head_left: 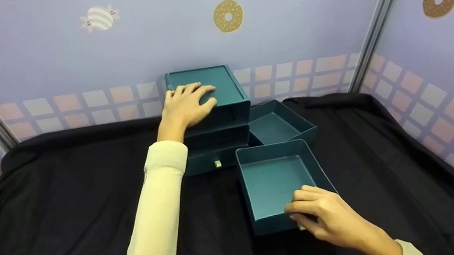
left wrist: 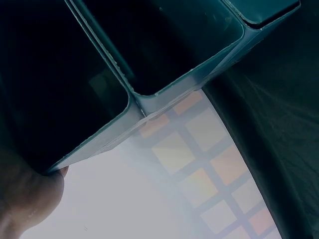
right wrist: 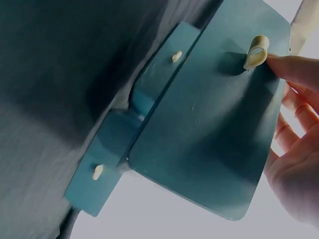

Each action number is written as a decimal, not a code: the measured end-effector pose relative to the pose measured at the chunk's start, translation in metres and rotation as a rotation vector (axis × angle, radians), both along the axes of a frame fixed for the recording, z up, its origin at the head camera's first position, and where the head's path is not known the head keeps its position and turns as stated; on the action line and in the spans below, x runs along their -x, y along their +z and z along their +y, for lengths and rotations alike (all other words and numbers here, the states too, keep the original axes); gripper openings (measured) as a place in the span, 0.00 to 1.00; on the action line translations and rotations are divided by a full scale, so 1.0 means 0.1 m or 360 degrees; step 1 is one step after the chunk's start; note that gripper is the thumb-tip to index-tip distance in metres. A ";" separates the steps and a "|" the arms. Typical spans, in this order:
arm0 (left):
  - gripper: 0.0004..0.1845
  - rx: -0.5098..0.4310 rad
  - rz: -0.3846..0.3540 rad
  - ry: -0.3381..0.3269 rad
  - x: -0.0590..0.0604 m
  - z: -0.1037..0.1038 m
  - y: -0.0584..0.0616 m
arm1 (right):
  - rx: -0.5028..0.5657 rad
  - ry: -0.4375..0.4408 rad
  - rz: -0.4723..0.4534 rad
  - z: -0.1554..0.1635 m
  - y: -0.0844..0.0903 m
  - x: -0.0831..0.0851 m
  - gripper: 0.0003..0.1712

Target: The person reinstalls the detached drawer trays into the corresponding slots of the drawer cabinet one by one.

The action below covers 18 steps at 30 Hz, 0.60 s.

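A teal drawer cabinet (head_left: 219, 82) stands at the back middle of the black cloth. My left hand (head_left: 186, 104) lies flat on its top, fingers spread; in the left wrist view the palm (left wrist: 27, 199) sits against the cabinet's edge (left wrist: 164, 50). A teal drawer (head_left: 275, 181), pulled out and with nothing in it, sits in front of the cabinet. My right hand (head_left: 320, 215) grips its near wall, fingers curled over the rim. In the right wrist view the right hand (right wrist: 299, 94) touches the cream loop pull (right wrist: 255, 51) on the drawer front (right wrist: 209, 124).
A second teal drawer (head_left: 275, 126), nothing in it, lies at an angle right of the cabinet. A lower drawer with a cream pull (head_left: 217, 163) stays in the cabinet. The black cloth (head_left: 59, 197) covers the table; patterned walls (head_left: 453, 75) close the back and sides.
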<state>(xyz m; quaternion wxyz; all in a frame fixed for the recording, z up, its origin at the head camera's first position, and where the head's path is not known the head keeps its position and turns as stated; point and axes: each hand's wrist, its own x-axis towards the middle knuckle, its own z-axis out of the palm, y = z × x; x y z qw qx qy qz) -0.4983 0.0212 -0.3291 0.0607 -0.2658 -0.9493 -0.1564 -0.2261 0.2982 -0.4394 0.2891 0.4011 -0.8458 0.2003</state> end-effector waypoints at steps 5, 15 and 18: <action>0.30 0.0005 0.0006 0.0005 0.00 0.02 0.02 | -0.0021 0.0038 0.0014 -0.17 0.06 0.05 0.13; 0.30 0.0025 0.0001 0.0010 0.00 0.01 0.01 | -0.0033 0.0125 -0.0025 -0.47 0.13 0.15 0.10; 0.30 0.0039 0.0000 0.0014 0.00 0.00 0.00 | -0.0045 0.0155 -0.0018 -0.54 0.14 0.20 0.10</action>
